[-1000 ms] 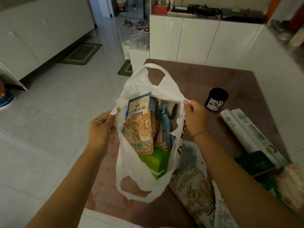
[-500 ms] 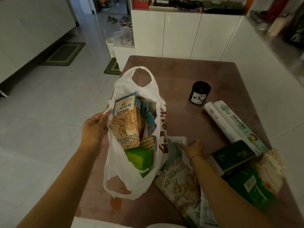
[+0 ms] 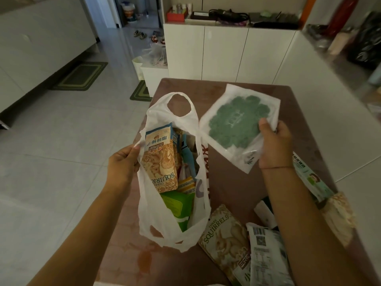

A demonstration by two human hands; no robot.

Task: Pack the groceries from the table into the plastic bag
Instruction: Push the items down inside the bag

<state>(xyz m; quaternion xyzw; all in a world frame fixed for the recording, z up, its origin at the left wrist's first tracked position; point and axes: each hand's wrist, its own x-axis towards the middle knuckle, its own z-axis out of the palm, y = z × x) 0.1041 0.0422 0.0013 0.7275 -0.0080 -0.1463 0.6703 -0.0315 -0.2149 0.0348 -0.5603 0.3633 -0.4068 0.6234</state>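
Head view: your left hand grips the rim of the plastic bag at frame centre on the table; your right hand pinches a white packet just right of the bag.

We get one view only: a head-worn wide-angle, facing forward and steeply down over the brown table. Range is close. Both forearms enter from the bottom edge, left hand left of centre, right hand right of centre, plastic bag near mid-frame. The lens bends the edges. The upper frame reaches the tiled floor and the white cabinets past the table's far end.
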